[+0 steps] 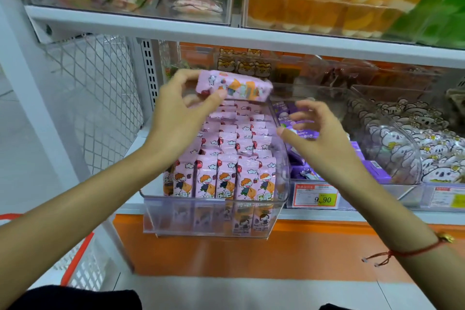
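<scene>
Pinching one end of a pink snack packet (pixel 235 87) between thumb and curled fingers, the left hand (pixel 182 108) holds it above the clear bin (pixel 216 214) of matching packets (standing upright). Its long axis runs sideways, away from those fingers toward the right hand (pixel 318 129), whose spread fingers grasp nothing.

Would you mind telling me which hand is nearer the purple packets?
Right. The right hand hovers over the purple packets; the left hand holds a pink packet above the clear bin to their left.
</scene>
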{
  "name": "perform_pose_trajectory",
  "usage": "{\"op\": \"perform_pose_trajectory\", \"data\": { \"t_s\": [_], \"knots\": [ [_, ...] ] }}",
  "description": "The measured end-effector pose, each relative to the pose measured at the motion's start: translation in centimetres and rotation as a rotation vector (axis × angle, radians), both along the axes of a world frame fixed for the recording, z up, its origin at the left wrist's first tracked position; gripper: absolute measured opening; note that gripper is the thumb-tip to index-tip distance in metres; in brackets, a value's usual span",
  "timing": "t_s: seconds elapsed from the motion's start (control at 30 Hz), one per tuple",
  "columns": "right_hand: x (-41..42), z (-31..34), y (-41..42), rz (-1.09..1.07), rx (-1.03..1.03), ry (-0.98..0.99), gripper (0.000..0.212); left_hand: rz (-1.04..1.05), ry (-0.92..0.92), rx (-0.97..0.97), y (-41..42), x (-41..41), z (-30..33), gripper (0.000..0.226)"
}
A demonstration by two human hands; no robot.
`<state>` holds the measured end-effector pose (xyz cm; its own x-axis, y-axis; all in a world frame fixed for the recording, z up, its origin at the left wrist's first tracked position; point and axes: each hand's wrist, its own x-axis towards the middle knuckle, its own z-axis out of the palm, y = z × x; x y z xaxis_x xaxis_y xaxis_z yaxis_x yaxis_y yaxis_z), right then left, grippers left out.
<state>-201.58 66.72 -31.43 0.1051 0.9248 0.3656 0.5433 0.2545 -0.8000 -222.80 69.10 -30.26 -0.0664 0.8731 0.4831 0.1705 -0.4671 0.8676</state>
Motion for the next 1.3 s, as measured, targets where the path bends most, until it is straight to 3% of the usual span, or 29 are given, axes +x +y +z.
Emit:
{"op": "perform_pose_trajectory", "data": {
  "t_s": [0.1,0.23,0.4,0.6,0.7,0.77,0.87,0.97,1.07,1.3],
  "knots": [
    [0.0,-0.8,-0.3,-0.016,-0.087,-0.222,0.046,0.109,0.154,0.042,2.7,0.5,-0.1,0.03],
    [-0.1,-1.4,-0.9,0.007,-0.054,-0.302,0.031,0.156,0.395,0.022,6.2,1.9,-0.8,0.038],
    [0.1,-1.6,-1.1,0.026,-0.037,-0.331,0.036,0.058,0.551,0.048,6.9,2.6,-1.8,0.03],
    [0.7,-1.7,-1.2,0.08,-0.036,-0.399,0.043,-0.043,0.83,0.148,8.2,2.1,1.2,0.036],
    [1.0,-1.6,-1.4,0.102,-0.042,-0.41,0.047,-0.093,0.962,0.078,10.1,2.8,2.3,0.044],
    [1.1,-1.6,-1.4,0.107,-0.049,-0.408,0.049,-0.136,0.936,0.005,11.1,3.9,1.8,0.05],
    [1.1,-1.8,-1.4,0.107,-0.05,-0.415,0.048,-0.09,0.905,-0.013,12.4,5.5,0.1,0.041],
    [1.2,-1.9,-1.4,0.105,-0.049,-0.421,0.048,-0.085,1.055,-0.044,13.4,6.3,-2.1,0.029],
    [1.2,-2.1,-1.3,0.111,-0.052,-0.418,0.049,-0.086,1.117,-0.064,13.8,6.2,-3.1,0.036],
    [1.4,-2.3,-1.5,0.13,-0.049,-0.418,0.052,-0.08,1.048,0.084,12.9,4.9,-1.8,0.031]
  ]
}}
